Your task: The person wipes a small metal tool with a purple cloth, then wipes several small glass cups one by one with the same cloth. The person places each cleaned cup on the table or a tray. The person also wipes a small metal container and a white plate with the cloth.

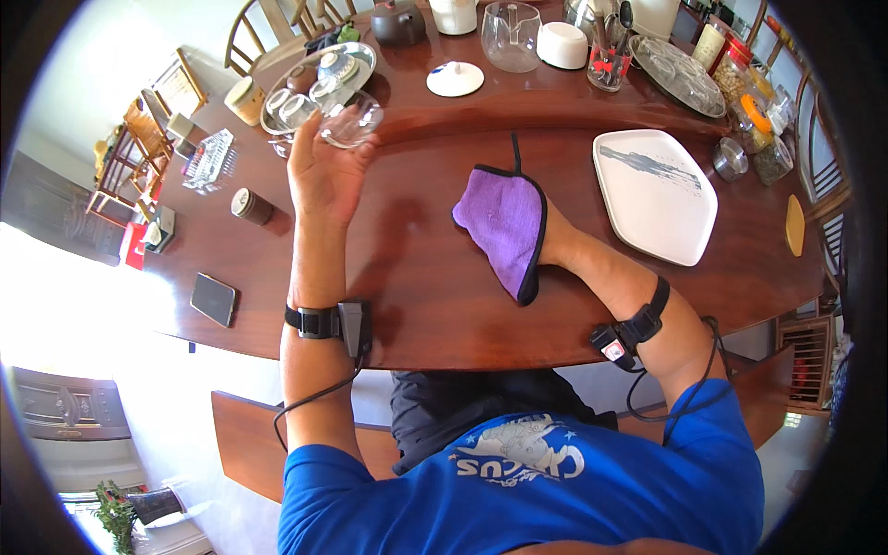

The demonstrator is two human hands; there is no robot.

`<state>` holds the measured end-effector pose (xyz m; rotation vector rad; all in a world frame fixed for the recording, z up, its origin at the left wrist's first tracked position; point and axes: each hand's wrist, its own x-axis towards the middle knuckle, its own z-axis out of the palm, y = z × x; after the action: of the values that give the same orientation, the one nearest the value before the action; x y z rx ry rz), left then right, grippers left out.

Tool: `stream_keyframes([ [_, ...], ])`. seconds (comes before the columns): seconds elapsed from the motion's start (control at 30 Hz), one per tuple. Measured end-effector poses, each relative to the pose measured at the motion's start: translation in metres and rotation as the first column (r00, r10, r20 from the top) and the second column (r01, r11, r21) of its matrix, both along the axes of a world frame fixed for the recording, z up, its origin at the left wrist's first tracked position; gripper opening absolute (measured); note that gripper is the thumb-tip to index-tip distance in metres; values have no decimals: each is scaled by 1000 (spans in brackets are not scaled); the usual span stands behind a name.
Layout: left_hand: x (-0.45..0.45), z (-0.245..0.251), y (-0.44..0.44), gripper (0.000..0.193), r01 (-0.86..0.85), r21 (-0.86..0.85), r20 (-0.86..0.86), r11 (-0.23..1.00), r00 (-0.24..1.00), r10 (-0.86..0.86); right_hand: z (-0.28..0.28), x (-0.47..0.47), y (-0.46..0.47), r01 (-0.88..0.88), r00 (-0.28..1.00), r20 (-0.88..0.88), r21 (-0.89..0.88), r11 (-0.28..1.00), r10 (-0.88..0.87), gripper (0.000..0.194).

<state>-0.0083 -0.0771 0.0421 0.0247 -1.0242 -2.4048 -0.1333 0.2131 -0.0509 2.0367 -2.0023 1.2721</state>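
Observation:
A clear glass bowl or cup [352, 125] is held up in my left hand [329, 166], tilted, near a metal tray [368, 59] of small cups at the back left. My right hand [557, 232] is mostly hidden by a purple cloth [503, 222] with black edging, which drapes over its fingers above the middle of the wooden table [444, 326]. Right of the cloth lies a white angular tray [655, 208] with a grey brush-stroke pattern. A white lid [454, 79] rests on the raised back part of the table.
Along the back stand a dark teapot [397, 24], a glass pitcher [510, 38], a white bowl [562, 46] and a tray of glasses [676, 76]. Several jars crowd the right. At left are a small canister [251, 207], a phone [214, 299] and a clear glass rack-like holder [208, 161].

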Motion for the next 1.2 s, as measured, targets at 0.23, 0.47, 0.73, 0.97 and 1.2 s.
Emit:
stream_keyframes([
  [0.23, -2, 31, -73, 41, -438, -195, 165, 878, 867, 469, -12, 3, 1, 71, 950, 298, 68, 995, -88, 41],
  [0.47, -65, 71, -112, 67, -260, -913, 116, 313, 570, 813, -9, 6, -1, 95, 966, 240, 21, 995, -98, 31],
  [0.73, -124, 44, -105, 64, 62, -960, -178, -274, 621, 763, 7, 13, 3, 140, 959, 237, 86, 986, -156, 29],
  [0.97, -139, 38, -112, 60, 301, -863, -142, -407, 627, 766, 14, 16, 3, 148, 963, 215, 94, 984, -166, 26],
  [1.2, -160, 28, -124, 57, 475, -753, -82, -454, 618, 782, 13, 17, 0, 184, 930, 303, 101, 978, -206, 24],
])
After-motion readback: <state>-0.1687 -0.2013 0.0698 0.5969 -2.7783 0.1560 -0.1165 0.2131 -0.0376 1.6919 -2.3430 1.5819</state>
